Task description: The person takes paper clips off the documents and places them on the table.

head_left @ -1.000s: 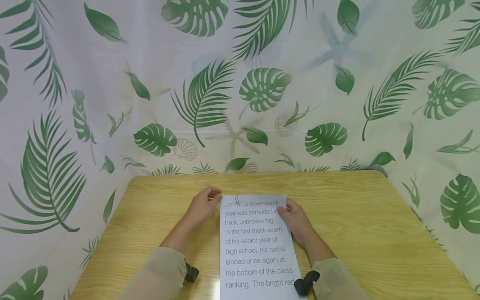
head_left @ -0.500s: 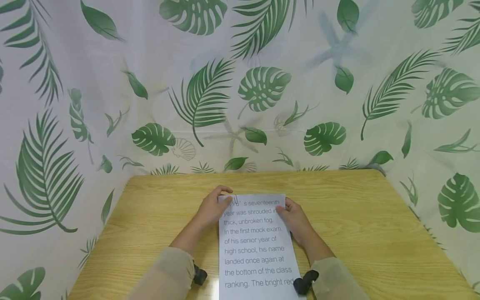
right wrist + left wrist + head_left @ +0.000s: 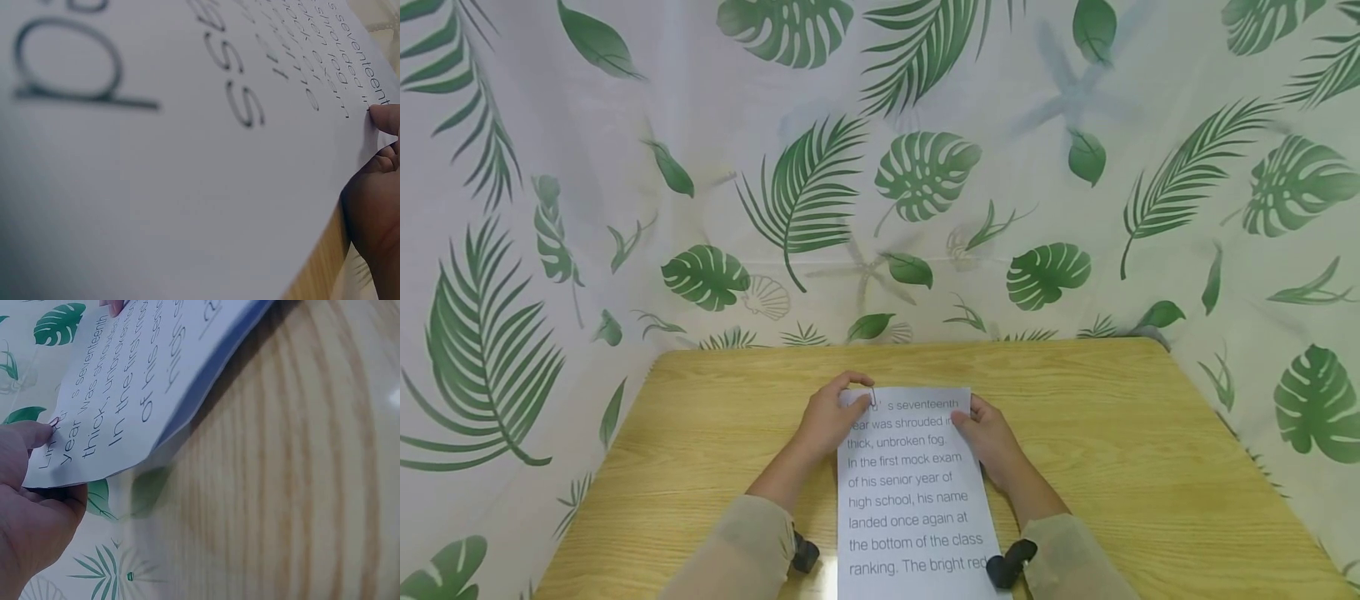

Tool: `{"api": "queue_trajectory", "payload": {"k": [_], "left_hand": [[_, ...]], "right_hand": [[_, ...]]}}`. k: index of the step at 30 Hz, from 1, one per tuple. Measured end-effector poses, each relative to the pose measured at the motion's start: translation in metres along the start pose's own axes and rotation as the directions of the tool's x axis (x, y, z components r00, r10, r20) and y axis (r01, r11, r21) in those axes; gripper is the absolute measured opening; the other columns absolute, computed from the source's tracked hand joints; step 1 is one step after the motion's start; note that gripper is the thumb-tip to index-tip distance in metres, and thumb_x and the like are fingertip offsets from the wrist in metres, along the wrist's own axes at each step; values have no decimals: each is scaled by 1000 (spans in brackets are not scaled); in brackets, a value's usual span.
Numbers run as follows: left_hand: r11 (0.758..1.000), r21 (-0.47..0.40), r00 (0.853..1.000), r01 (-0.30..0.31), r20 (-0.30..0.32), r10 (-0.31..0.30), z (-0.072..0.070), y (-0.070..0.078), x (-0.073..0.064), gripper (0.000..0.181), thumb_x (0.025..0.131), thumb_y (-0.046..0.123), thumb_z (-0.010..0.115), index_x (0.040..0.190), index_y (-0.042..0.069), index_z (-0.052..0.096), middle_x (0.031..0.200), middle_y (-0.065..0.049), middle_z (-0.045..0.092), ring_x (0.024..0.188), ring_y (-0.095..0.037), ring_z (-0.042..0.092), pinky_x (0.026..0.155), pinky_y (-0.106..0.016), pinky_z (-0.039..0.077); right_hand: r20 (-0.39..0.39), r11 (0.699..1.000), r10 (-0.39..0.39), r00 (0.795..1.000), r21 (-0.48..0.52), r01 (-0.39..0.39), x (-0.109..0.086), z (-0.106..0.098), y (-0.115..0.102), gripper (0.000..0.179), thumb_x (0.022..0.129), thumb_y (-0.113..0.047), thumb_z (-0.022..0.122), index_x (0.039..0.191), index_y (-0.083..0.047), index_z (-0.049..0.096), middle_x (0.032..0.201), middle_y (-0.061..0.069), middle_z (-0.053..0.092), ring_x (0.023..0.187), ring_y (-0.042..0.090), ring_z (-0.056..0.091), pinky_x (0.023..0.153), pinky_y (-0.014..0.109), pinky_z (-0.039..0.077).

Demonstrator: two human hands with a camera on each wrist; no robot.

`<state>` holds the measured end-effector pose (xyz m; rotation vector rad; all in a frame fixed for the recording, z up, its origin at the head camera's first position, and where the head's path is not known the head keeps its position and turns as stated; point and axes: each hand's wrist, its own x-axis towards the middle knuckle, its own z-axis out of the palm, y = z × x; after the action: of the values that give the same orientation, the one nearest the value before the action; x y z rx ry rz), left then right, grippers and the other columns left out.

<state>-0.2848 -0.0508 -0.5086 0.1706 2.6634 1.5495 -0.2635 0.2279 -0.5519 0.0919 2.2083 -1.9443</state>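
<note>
A printed paper sheet (image 3: 910, 483) with large black text is held up over the table, seemingly with more paper behind it in the left wrist view. A small reddish paper clip (image 3: 873, 397) sits on its top edge, left of the middle. My left hand (image 3: 833, 421) pinches at this clip, thumb on the printed face and the other fingers over and behind the top edge. In the left wrist view the thumb tip meets the paper clip (image 3: 55, 422). My right hand (image 3: 992, 442) grips the right edge near the top, thumb in front and its fingers mostly hidden behind.
The wooden table (image 3: 1097, 442) extends on both sides of the paper. Behind and beside it hangs a white curtain (image 3: 955, 283) with green leaf prints. A black device (image 3: 805, 553) is strapped at the left wrist, and a similar one (image 3: 1011, 565) at the right.
My left hand has moved right from the paper's top left corner to the paper clip, its thumb coming over the printed face. The right hand keeps its grip in place.
</note>
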Motion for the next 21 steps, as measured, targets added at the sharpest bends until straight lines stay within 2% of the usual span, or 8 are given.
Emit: {"api": "queue_trajectory", "payload": {"k": [6, 11, 16, 21], "left_hand": [[998, 59, 1000, -22, -16, 23, 2, 2, 0, 29, 105, 26, 73, 133, 21, 74, 152, -12, 68, 150, -39, 55, 128, -64, 37], [991, 123, 998, -47, -31, 51, 3, 4, -1, 33, 98, 27, 83, 130, 22, 75, 142, -12, 74, 128, -33, 67, 119, -58, 49], [987, 154, 997, -50, -49, 58, 4, 7, -2, 32, 96, 27, 84, 127, 23, 76, 137, -13, 76, 114, -29, 69, 109, -52, 55], [987, 150, 997, -51, -53, 59, 5, 9, -4, 30, 97, 26, 83, 126, 22, 76, 135, -12, 77, 116, -29, 70, 109, -52, 56]], "right_hand": [[-5, 1000, 1, 1000, 3, -1, 1, 0, 0, 40, 115, -19, 50, 155, -18, 55, 126, 14, 78, 98, 23, 81, 79, 32, 66], [-5, 1000, -3, 1000, 3, 3, 1, 0, 0, 40, 115, -19, 50, 154, -18, 55, 126, 14, 78, 98, 23, 81, 78, 33, 67], [-4, 1000, -4, 1000, 4, 4, 1, 0, 1, 39, 115, -20, 50, 154, -18, 56, 126, 14, 78, 98, 23, 82, 79, 32, 67], [-1, 1000, -15, 1000, 3, 15, 0, 0, 2, 40, 115, -19, 50, 154, -17, 55, 126, 15, 78, 97, 23, 82, 78, 33, 67]]}}
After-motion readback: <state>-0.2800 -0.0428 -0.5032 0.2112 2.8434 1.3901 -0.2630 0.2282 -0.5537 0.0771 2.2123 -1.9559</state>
